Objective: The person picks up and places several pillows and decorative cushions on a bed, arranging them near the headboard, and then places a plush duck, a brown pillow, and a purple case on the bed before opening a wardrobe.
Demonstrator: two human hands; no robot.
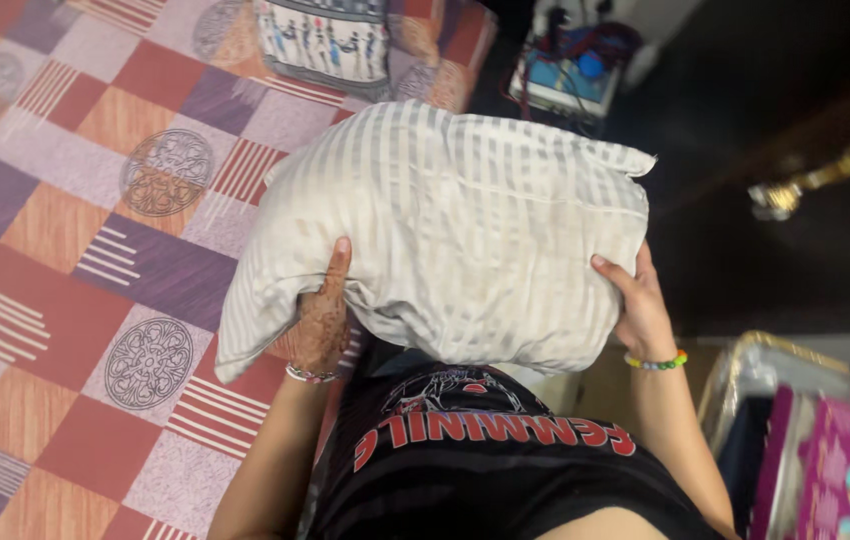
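Both hands were on the pillow (445, 235), a white striped one held up in front of the person's chest, over the edge of the bed (95, 200) with its patchwork cover. Its long axis ran left to right across the view, slightly tilted, one corner pointing up toward the right. The left hand (323, 310) pressed its near left side, the grip closed on the fabric. The right hand (637, 305) clasped the right end, thumb on top.

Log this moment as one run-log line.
left hand: holds white striped fabric pillow | right hand: holds same pillow | below: patchwork patterned bedsheet
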